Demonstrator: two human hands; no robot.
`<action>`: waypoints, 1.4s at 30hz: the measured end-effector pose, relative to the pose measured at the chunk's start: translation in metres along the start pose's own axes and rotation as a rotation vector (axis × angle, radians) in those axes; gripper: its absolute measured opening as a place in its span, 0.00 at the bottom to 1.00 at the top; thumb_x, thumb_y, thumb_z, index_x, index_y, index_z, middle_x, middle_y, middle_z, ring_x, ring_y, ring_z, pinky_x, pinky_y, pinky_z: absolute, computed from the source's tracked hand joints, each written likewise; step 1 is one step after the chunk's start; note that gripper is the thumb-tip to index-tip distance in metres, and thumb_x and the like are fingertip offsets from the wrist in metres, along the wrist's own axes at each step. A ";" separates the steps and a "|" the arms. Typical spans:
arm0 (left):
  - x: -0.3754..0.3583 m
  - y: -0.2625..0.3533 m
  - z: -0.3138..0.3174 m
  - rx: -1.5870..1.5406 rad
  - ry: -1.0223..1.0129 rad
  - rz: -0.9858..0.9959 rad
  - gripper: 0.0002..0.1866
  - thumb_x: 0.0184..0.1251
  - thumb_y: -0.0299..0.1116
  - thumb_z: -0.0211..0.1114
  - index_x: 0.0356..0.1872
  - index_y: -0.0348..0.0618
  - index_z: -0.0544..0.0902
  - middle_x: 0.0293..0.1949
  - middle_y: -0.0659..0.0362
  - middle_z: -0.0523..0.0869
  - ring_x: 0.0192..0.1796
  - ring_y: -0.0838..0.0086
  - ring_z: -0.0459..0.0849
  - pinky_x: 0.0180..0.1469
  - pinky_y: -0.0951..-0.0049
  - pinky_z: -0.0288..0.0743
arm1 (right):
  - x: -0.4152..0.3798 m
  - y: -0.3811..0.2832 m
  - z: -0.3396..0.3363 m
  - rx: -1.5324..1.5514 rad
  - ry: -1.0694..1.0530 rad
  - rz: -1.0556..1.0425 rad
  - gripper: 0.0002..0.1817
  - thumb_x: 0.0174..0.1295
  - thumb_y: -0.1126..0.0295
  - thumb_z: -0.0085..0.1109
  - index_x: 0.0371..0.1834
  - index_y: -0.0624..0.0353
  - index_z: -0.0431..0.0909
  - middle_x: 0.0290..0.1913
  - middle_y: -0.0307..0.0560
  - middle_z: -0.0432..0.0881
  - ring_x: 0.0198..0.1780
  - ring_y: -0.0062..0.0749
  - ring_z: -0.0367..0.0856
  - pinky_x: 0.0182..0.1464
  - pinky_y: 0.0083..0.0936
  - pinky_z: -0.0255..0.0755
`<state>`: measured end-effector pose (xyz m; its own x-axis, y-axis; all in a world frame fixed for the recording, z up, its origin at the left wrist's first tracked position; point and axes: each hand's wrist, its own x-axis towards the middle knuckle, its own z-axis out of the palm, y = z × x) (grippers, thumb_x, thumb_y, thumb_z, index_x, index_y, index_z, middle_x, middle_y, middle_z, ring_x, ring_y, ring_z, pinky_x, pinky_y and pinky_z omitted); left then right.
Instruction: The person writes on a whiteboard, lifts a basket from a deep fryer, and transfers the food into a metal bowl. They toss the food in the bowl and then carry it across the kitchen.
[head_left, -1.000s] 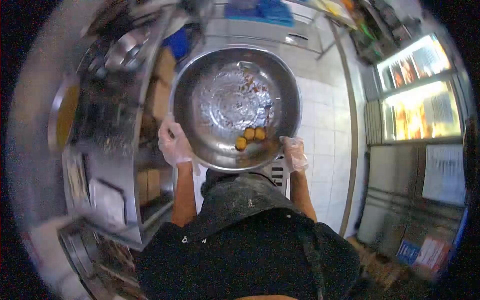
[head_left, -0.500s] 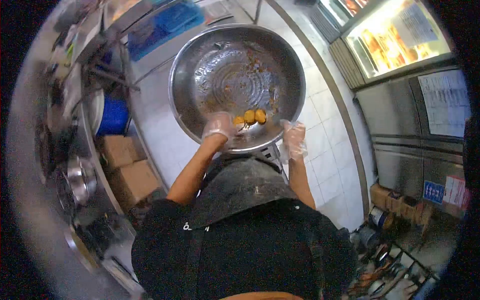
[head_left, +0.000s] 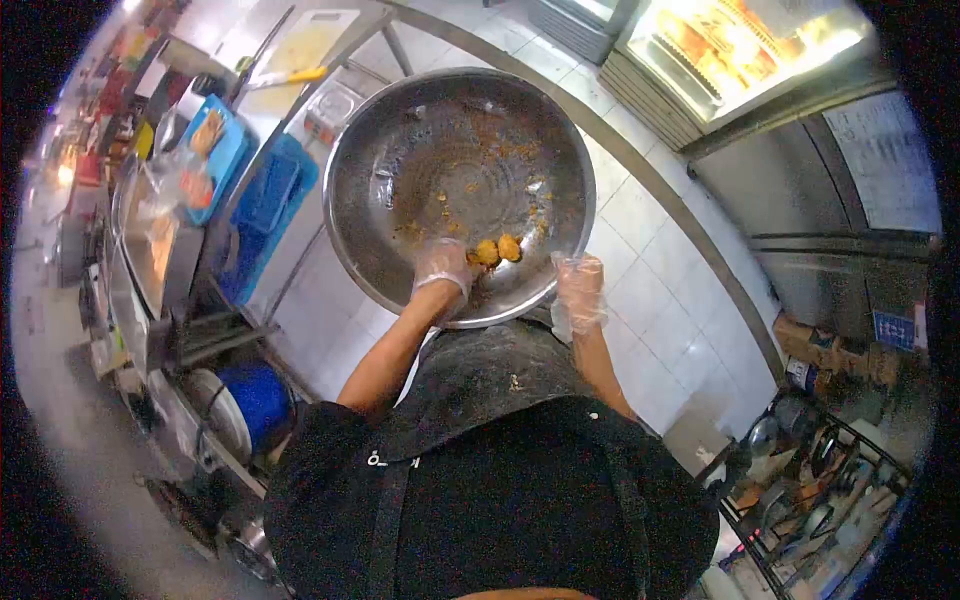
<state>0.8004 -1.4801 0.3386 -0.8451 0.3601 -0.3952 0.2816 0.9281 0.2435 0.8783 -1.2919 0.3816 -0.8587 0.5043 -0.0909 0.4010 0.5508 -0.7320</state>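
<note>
A large round steel basin (head_left: 350,170) is held in front of my apron, its inside smeared with brownish-orange sauce and bits. My right hand (head_left: 580,290), in a clear plastic glove, is closed on the rim at the near right. My left hand (head_left: 443,268), gloved the same way, reaches over the near rim into the basin. Its fingers are curled by the inner wall, and I cannot tell what is in them. Right beside those fingertips lie a few yellow-orange coated food pieces (head_left: 498,249).
A steel worktable at the left carries blue trays (head_left: 262,215), a white cutting board (head_left: 305,45) and a yellow-handled knife (head_left: 305,75). A blue round container (head_left: 255,405) sits below. At the right are a lit display case (head_left: 735,50), a steel fridge (head_left: 770,200) and a dish rack (head_left: 800,500).
My body and the basin have turned left, bringing the cutting board and more of the worktable into view. Both hands stay at the basin, and the food pieces have shifted slightly.
</note>
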 end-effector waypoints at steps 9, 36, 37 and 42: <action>-0.016 0.024 -0.056 -0.144 -0.054 0.002 0.27 0.50 0.53 0.59 0.39 0.35 0.78 0.42 0.45 0.78 0.46 0.58 0.77 0.46 0.62 0.71 | 0.001 0.041 -0.009 1.407 -0.010 0.464 0.16 0.55 0.61 0.52 0.21 0.65 0.75 0.19 0.50 0.76 0.23 0.28 0.74 0.26 0.25 0.69; -0.129 -0.022 -0.027 -1.094 1.148 -0.449 0.11 0.56 0.39 0.58 0.32 0.42 0.81 0.26 0.59 0.82 0.29 0.77 0.78 0.33 0.75 0.72 | 0.069 0.060 -0.026 -0.133 -0.214 -0.499 0.13 0.51 0.65 0.48 0.26 0.64 0.76 0.28 0.58 0.77 0.28 0.51 0.74 0.32 0.44 0.65; -0.117 -0.030 -0.012 -1.096 1.276 -0.404 0.11 0.56 0.38 0.59 0.31 0.42 0.80 0.25 0.59 0.82 0.28 0.78 0.77 0.32 0.75 0.72 | 0.097 0.076 -0.013 -0.289 -0.329 -0.612 0.11 0.52 0.64 0.49 0.31 0.59 0.76 0.27 0.60 0.75 0.31 0.54 0.73 0.34 0.44 0.65; -0.171 0.020 0.033 -1.133 1.093 -0.830 0.13 0.54 0.40 0.61 0.33 0.40 0.81 0.24 0.61 0.82 0.27 0.80 0.77 0.32 0.77 0.71 | 0.078 0.075 -0.058 -0.360 -0.349 -0.472 0.18 0.50 0.56 0.50 0.26 0.63 0.74 0.31 0.64 0.74 0.34 0.51 0.73 0.37 0.44 0.63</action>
<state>0.9660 -1.5204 0.3816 -0.6094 -0.7832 -0.1232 -0.3571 0.1325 0.9246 0.8600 -1.1730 0.3592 -0.9958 -0.0542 -0.0734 -0.0121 0.8759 -0.4823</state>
